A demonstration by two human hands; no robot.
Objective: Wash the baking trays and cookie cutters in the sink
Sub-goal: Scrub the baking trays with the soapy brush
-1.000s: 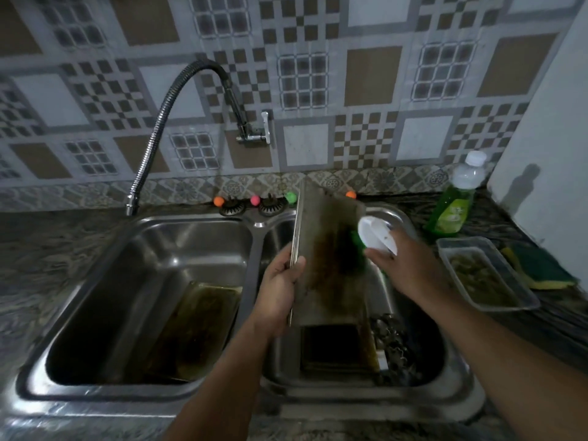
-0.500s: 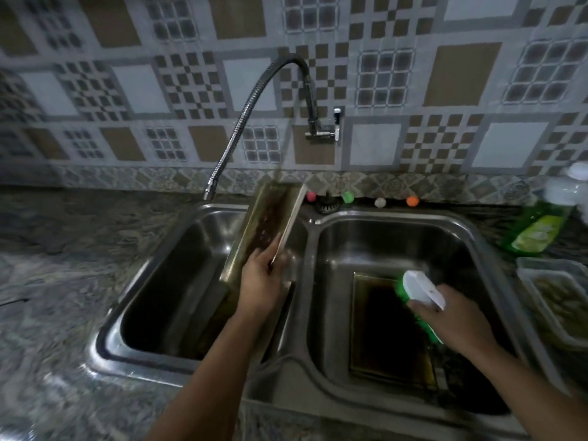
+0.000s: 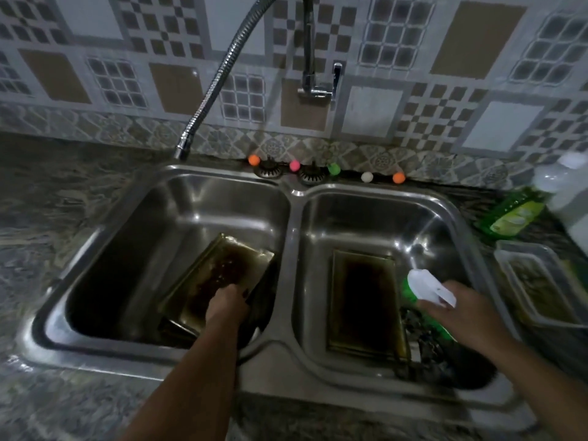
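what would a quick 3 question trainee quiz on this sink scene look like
1. True or false: the left hand holds a baking tray in the left basin.
2. What does the right hand grip?
A. dish soap bottle
B. white and green scrub brush
C. plastic container
3. Fill in: the other tray lies flat in the ____ basin.

Key:
1. True.
2. B, the scrub brush; the dish soap bottle and plastic container sit on the counter.
3. Right.
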